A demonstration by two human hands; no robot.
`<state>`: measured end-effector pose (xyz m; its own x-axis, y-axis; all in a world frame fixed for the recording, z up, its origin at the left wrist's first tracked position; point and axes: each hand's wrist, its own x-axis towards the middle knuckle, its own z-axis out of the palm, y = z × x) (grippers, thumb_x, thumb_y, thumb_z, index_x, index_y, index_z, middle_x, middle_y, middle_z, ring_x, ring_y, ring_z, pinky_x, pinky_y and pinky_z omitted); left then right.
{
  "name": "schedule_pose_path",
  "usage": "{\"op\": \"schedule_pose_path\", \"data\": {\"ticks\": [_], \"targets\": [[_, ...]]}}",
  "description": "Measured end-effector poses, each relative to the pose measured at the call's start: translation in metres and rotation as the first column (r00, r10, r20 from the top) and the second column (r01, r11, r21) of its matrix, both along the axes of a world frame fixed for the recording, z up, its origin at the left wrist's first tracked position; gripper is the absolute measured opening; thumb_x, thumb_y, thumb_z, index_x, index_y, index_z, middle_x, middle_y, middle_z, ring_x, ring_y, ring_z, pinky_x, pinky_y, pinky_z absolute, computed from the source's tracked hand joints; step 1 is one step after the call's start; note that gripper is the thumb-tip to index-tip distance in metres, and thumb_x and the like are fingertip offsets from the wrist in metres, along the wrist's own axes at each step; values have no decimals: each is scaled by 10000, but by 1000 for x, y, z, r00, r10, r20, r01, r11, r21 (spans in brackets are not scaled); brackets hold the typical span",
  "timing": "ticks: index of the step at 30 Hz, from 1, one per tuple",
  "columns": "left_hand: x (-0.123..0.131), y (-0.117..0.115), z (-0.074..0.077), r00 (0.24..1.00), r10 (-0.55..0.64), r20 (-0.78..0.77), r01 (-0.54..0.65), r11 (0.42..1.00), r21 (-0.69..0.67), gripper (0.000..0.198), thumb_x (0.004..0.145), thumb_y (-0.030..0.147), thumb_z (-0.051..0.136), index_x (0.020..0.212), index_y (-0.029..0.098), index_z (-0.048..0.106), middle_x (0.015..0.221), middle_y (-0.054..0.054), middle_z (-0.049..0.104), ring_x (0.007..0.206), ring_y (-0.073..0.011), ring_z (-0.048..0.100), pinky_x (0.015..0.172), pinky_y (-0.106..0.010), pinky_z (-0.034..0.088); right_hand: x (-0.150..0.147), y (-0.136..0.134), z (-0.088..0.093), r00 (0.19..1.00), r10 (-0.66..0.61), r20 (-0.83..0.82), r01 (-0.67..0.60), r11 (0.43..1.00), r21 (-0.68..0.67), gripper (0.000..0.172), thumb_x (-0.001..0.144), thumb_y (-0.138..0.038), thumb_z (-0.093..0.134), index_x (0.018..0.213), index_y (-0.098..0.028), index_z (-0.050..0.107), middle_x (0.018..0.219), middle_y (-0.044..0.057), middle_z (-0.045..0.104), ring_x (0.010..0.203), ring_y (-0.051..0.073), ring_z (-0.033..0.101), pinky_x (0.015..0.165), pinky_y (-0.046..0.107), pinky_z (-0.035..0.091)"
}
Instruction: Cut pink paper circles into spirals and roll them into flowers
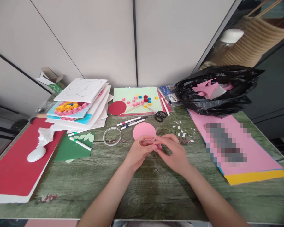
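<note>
My left hand (142, 151) and my right hand (174, 154) meet over the middle of the table, fingertips together. Between the fingers shows a bit of a small pink paper piece (159, 146), mostly hidden by them. Both hands are closed on it. Just beyond my left hand lies a flat pink paper circle (144, 130). Black-handled scissors (159, 116) rest farther back. Small rolled paper flowers (145, 99) in pink, red, yellow and blue are scattered on a pale green sheet (119, 93), with a red paper circle (117, 108) overlapping its left edge.
A tape roll (112, 136) and several markers (132, 122) lie left of centre. White scraps (183, 135) dot the right. A stack of papers (81, 90) and a red sheet (19, 164) are left; a black bag (217, 104) of pink offcuts and pink sheets (257, 154) are right.
</note>
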<state>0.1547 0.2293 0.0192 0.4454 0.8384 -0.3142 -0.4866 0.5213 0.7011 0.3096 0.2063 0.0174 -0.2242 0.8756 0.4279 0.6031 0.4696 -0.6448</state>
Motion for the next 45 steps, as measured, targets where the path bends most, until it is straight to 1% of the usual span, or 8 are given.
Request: {"op": "schedule_pose_path", "data": {"ticks": [8, 14, 17, 24, 31, 40, 42, 45], "targets": [[-8, 4, -7, 992, -16, 125, 34, 989, -145, 306, 650, 91, 717, 914, 181, 591, 785, -3, 692, 743, -97, 630, 775, -249, 433, 2, -1, 3, 998, 15, -59, -16, 1000, -6, 450, 801, -136, 552, 1218, -291, 491, 1048, 31, 616, 1012, 195, 517, 880, 372, 435], [-8, 6, -6, 999, 40, 28, -40, 999, -10, 305, 607, 84, 743, 869, 160, 608, 756, -15, 705, 709, -118, 639, 760, -263, 439, 1, 2, 7, 984, -80, -161, 53, 984, -167, 448, 788, -149, 574, 1210, -266, 482, 903, 12, 626, 873, 172, 568, 846, 353, 438], [-6, 6, -3, 998, 60, -13, -59, 997, 56, 298, 591, 79, 750, 841, 156, 608, 731, -10, 706, 702, -121, 640, 750, -262, 445, 0, 3, 7, 969, -75, -237, 5, 959, -284, 433, 785, -150, 573, 1196, -258, 486, 856, -2, 623, 818, 158, 588, 819, 329, 446], [-6, 4, -1, 999, 47, 8, -47, 999, 5, 272, 633, 76, 722, 855, 169, 594, 759, 4, 706, 747, -110, 645, 777, -262, 468, 1, 3, 5, 936, -73, -344, -59, 932, -357, 385, 790, -141, 559, 1155, -249, 501, 823, -5, 625, 809, 159, 600, 826, 330, 442], [-6, 5, -3, 999, 40, 17, -39, 998, -41, 280, 624, 83, 729, 857, 161, 594, 759, -5, 700, 754, -118, 650, 811, -286, 477, 3, 5, 3, 948, -51, -315, -59, 943, -328, 184, 802, -164, 554, 958, -234, 622, 894, 15, 642, 820, 161, 592, 779, 308, 457], [-7, 4, -5, 999, 24, 38, -22, 999, -44, 281, 638, 79, 721, 871, 153, 580, 763, -15, 696, 758, -115, 649, 822, -281, 471, 5, 6, 6, 974, -52, -221, -17, 954, -300, 111, 800, -192, 569, 890, -216, 630, 842, 17, 637, 795, 168, 581, 740, 307, 453], [-7, 4, -5, 999, 26, 27, -25, 999, -44, 285, 632, 87, 727, 868, 153, 584, 756, -11, 691, 752, -113, 645, 818, -281, 472, 6, 6, 6, 985, -42, -168, -4, 965, -264, 110, 808, -204, 560, 894, -219, 628, 835, 20, 635, 797, 175, 577, 732, 315, 453], [-7, 5, -4, 998, 55, -26, -56, 998, -21, 288, 607, 101, 745, 848, 152, 596, 751, -8, 688, 735, -111, 640, 792, -270, 477, 8, 6, 7, 1000, -1, -20, -1, 993, -117, 119, 823, -204, 543, 901, -233, 628, 843, 28, 646, 825, 191, 562, 777, 359, 435]]}}
